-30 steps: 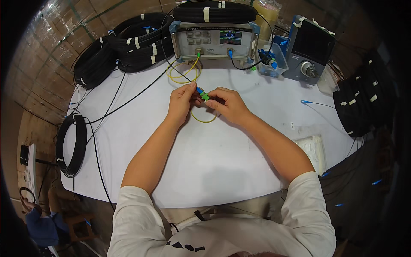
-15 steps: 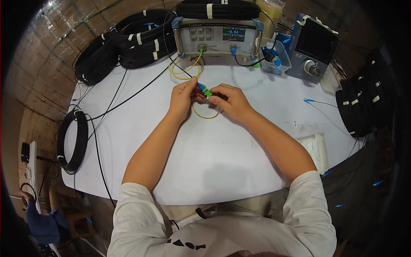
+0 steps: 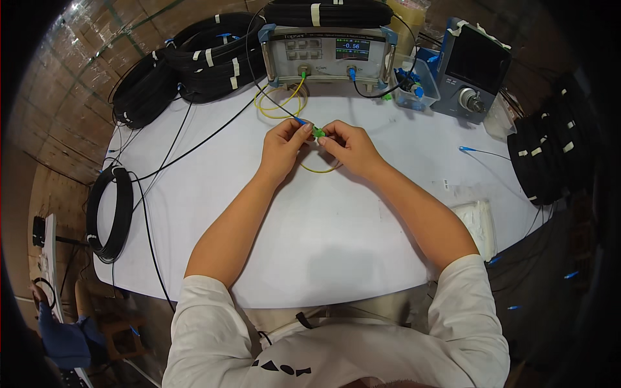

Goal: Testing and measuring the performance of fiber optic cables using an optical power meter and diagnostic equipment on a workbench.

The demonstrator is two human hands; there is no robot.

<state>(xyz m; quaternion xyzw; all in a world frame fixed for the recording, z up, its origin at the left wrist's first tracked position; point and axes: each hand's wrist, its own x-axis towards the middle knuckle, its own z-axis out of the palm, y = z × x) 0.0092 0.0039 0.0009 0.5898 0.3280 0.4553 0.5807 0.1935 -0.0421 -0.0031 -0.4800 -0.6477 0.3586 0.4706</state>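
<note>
**Two hands joining small connectors over the middle of the counter**

Head view: The left hand [image 3: 282, 143] pinches a blue connector [image 3: 301, 121] between thumb and fingertips, its grip closed on it. The right hand [image 3: 350, 145] does the same with a green connector [image 3: 318, 132], also closed on it. The two connectors meet tip to tip, just above the white counter [image 3: 310, 246], near its far middle. A thin yellow cable [image 3: 321, 169] loops from the hands back toward the grey meter [image 3: 326, 55] at the far edge; a black cable [image 3: 213, 132] runs off to the left.

To do this step well, I judge that the two pieces should stay in one straight line, pushed together gently, with the fingers well back from the tips. The yellow cable should keep its loose curve and not be pulled tight or kinked.

The near half of the counter under the forearms shows bare white, so the elbows have room. The far edge is crowded: the meter, a blue-grey box with a dark screen [image 3: 472, 68] to the right, and a small tray of blue connectors [image 3: 414, 84] between them. Coils of black cable [image 3: 187, 64] lie at the far left, another coil [image 3: 111, 213] hangs over the left edge, and more [image 3: 546, 155] sit at the right. A loose blue-tipped cable [image 3: 482, 152] lies right of the hands, well apart.
</note>
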